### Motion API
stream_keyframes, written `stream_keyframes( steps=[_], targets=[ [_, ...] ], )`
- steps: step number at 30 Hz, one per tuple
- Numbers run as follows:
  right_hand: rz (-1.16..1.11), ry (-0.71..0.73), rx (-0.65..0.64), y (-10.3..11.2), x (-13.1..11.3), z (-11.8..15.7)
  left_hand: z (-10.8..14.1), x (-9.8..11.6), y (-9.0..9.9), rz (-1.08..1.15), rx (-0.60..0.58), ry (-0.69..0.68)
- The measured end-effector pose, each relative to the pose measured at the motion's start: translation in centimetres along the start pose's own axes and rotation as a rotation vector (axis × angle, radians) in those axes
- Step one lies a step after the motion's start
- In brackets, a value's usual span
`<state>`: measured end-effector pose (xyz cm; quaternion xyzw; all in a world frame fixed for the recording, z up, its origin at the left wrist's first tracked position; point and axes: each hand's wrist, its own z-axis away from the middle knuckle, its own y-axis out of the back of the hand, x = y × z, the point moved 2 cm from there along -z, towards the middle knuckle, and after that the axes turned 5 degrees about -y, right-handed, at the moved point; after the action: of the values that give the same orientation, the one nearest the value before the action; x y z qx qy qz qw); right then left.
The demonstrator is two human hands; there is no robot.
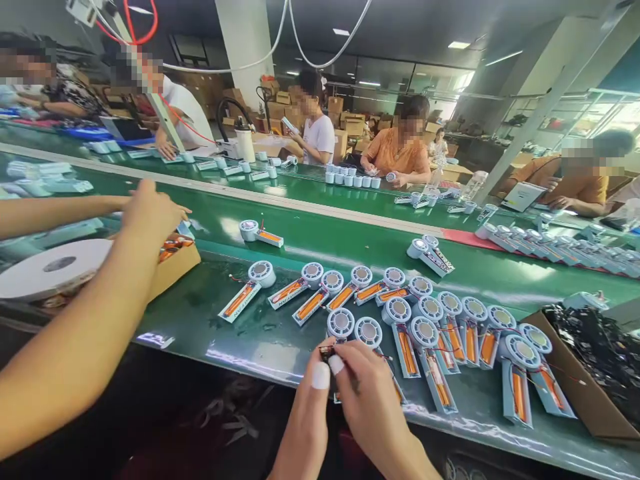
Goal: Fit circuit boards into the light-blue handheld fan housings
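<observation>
My left hand (306, 407) and my right hand (370, 390) meet at the bench's front edge, fingers pinched together. Between the fingertips they hold a small dark electronic part (327, 351), too small to name exactly. White covers sit on the thumb tips. Just beyond my hands lie handheld fan bodies (341, 323), light blue with round heads and open handles showing orange parts. A fan half hidden behind my right hand (369, 332) is nearest to it. More fans (425, 332) spread to the right in uneven rows.
A cardboard box (590, 400) of black parts stands at the right. At the left, a co-worker's arms (115, 287) reach over a white reel (55, 263) and a box (175, 270). A green conveyor belt (340, 233) runs behind the fans; several people work across it.
</observation>
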<state>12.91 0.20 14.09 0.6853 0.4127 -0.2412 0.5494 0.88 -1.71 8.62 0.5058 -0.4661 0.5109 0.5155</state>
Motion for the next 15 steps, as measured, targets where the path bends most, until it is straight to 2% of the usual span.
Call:
stream_keyframes(
  steps=[2, 3, 5, 8, 12, 15],
  targets=[
    [-0.071, -0.005, -0.159, -1.0, 0.2, 0.0, -0.2, -0.9, 0.9, 0.022, 0.023, 0.098],
    [-0.071, -0.013, -0.191, -1.1, 0.5, 0.0, -0.6, -1.2, 1.4, -0.017, 0.031, 0.114],
    [0.015, -0.053, -0.151, -0.8, 1.8, 0.1, -1.7, -1.6, 1.9, -0.145, 0.048, 0.094],
    [0.193, -0.092, -0.075, -1.0, 4.0, 0.3, -3.6, -1.9, 1.7, -0.260, 0.055, 0.049],
    [0.308, -0.031, -0.081, -2.0, 5.6, 0.8, -5.5, -2.1, 0.7, -0.229, -0.018, 0.026],
    [0.285, -0.009, -0.076, -2.1, 5.7, 1.2, -6.0, -1.6, 0.4, -0.175, -0.093, 0.007]
  ],
)
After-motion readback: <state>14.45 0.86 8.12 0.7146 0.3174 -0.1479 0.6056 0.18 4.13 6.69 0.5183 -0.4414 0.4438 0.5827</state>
